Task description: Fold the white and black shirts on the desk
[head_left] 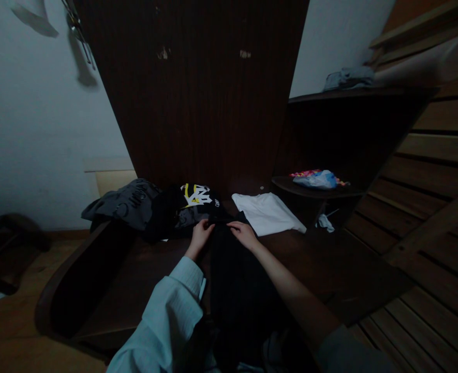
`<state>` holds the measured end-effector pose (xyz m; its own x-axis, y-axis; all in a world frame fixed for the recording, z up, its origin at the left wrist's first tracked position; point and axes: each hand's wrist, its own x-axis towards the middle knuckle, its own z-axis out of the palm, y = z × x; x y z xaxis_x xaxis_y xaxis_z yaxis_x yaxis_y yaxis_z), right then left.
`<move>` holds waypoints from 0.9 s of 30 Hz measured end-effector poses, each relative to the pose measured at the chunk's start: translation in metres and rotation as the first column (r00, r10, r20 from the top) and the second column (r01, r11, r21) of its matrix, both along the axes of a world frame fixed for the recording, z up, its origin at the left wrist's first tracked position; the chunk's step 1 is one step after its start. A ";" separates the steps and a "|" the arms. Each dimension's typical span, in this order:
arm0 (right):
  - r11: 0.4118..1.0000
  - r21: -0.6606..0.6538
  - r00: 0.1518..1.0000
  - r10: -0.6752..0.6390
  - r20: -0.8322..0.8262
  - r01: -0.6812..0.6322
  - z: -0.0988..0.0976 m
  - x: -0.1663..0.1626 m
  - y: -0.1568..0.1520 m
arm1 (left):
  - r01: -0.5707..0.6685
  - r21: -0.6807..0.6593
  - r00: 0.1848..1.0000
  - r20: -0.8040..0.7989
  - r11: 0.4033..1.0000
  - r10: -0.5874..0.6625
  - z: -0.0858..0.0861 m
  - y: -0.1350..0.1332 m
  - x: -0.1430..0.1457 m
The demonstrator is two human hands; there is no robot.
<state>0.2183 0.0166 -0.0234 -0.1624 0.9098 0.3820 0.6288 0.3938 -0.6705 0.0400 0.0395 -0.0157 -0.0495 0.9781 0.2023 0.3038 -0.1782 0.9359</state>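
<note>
A long black garment stretches from the dark wooden bench towards me; its exact kind is hard to make out in the dim light. At its far end, my left hand pinches the left edge. My right hand grips the right edge, fingers bent over the cloth. Just beyond my hands lies a heap of clothes, with a black printed shirt and a dark grey lettered garment. To the right of the hands, a folded white garment rests flat on the bench.
The bench has a raised, curved left side. Behind it stands a tall dark panel. A corner shelf at the right holds a plastic bag. Wooden slats rise along the right side. Keys hang at the upper left.
</note>
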 end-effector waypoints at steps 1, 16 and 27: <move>1.000 0.002 1.000 -0.011 0.009 0.011 -0.001 0.000 0.001 | 0.001 -0.023 0.998 -0.055 1.000 -0.002 0.002 -0.002 -0.001; 0.915 -0.258 0.943 -0.332 -0.041 0.311 0.014 0.035 -0.017 | 0.190 -0.252 0.768 -0.564 0.949 -0.304 0.005 -0.018 -0.002; 0.832 -0.364 0.855 -0.224 0.468 0.418 0.040 0.040 -0.035 | 0.217 -0.197 0.803 -0.521 0.956 -0.289 0.012 -0.035 0.002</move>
